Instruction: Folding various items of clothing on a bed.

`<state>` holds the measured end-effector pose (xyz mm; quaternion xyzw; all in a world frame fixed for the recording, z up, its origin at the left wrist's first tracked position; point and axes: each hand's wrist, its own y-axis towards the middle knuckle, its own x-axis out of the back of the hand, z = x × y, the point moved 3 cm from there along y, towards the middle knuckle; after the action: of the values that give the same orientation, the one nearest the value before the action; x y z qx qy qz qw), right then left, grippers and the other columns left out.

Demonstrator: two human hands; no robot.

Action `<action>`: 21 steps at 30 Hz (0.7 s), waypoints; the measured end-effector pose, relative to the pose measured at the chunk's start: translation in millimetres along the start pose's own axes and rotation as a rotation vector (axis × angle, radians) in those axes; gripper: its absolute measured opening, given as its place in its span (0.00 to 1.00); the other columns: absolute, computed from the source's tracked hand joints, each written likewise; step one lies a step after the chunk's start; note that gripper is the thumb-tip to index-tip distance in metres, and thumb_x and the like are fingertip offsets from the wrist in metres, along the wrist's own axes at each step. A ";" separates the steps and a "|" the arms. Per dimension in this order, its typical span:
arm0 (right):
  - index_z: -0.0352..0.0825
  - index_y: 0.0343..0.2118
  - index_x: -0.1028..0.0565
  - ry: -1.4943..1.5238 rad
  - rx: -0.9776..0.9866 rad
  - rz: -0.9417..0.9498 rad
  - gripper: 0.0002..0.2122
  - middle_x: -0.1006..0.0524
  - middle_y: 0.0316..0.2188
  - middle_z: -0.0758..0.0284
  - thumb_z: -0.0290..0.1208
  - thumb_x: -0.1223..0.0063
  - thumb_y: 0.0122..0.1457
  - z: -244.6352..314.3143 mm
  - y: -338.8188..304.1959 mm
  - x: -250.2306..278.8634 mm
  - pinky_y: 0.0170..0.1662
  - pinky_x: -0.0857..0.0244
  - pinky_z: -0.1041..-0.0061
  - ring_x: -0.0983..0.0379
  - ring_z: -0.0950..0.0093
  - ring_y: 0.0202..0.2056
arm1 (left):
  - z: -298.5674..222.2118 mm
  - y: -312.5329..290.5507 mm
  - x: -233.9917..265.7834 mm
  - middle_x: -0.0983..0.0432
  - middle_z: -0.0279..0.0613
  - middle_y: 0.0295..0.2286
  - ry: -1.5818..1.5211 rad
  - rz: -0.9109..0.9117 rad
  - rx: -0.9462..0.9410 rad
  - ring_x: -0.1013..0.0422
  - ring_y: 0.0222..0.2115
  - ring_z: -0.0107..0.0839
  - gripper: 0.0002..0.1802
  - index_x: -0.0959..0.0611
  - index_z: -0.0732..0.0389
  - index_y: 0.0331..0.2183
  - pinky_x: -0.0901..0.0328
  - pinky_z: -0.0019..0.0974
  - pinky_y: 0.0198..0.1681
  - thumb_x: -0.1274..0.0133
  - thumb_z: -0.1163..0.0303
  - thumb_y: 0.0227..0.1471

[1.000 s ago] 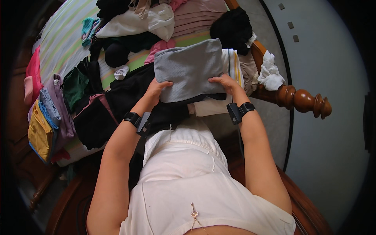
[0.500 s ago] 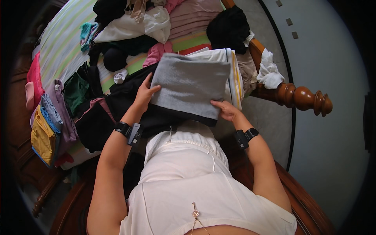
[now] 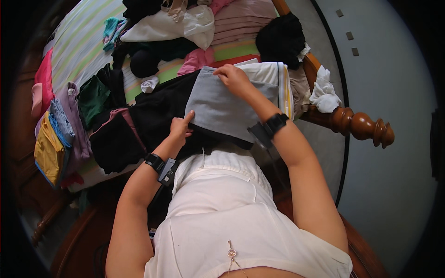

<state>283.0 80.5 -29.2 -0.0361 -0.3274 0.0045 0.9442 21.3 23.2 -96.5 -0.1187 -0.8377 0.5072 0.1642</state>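
A grey folded cloth [image 3: 227, 104] lies across black fabric [image 3: 162, 106] in front of me, a black strip showing along its near edge. At its left edge my left hand [image 3: 181, 129] is closed, thumb on top and fingers curled by the side. My right hand [image 3: 234, 79] reaches over the cloth to its far edge, the fingers pinched together on the fabric there. Beside the grey cloth, on the right, a white folded cloth [image 3: 269, 72] with yellow and dark stripes is partly covered.
Folded clothes, among them a yellow garment [image 3: 48, 146] and a purple one [image 3: 76, 123], line the bed's left side. A white garment [image 3: 162, 28], black cap-like cups [image 3: 144, 63] and pink cloth [image 3: 197, 60] lie beyond. A turned wooden bedpost [image 3: 361, 125] juts out at right.
My right hand has moved from the grey cloth's near right corner to its far edge. My left hand has slid down its left edge. The cloth has come to lie flatter.
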 end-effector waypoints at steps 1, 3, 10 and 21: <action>0.36 0.32 0.21 0.001 0.000 0.005 0.08 0.24 0.36 0.60 0.30 0.52 0.54 -7.2 11.3 -8.2 0.43 0.35 0.68 0.28 0.60 0.39 | 1.0 -7.8 -4.5 0.28 0.42 0.29 -0.075 0.009 0.026 0.29 0.26 0.34 0.38 0.24 0.67 0.37 0.34 0.33 0.31 0.41 0.40 0.40; 0.37 0.34 0.21 -0.122 -0.013 0.018 0.09 0.23 0.36 0.60 0.31 0.51 0.54 -14.3 29.8 -23.2 0.44 0.35 0.67 0.27 0.60 0.40 | 3.3 -13.2 -5.1 0.27 0.43 0.30 -0.099 0.119 0.108 0.28 0.28 0.34 0.37 0.24 0.66 0.38 0.33 0.33 0.32 0.41 0.40 0.40; 0.37 0.34 0.21 -0.244 -0.211 0.281 0.10 0.22 0.34 0.57 0.34 0.47 0.52 -29.4 67.5 -43.2 0.43 0.34 0.66 0.26 0.60 0.38 | 7.8 -17.9 -3.4 0.27 0.40 0.29 -0.271 0.210 0.121 0.28 0.30 0.33 0.23 0.23 0.60 0.37 0.34 0.32 0.35 0.42 0.52 0.47; 0.31 0.29 0.21 -0.283 -0.153 0.576 0.11 0.22 0.23 0.60 0.34 0.41 0.47 -2.4 82.0 -36.0 0.35 0.33 0.72 0.26 0.67 0.27 | 14.9 -16.0 5.4 0.29 0.37 0.22 -0.228 0.016 0.054 0.32 0.18 0.26 0.17 0.23 0.61 0.27 0.38 0.26 0.20 0.40 0.57 0.44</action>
<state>257.5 161.0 -59.2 -0.1972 -0.4309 0.2515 0.8439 9.9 5.8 -87.8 -0.0623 -0.8360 0.5411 0.0667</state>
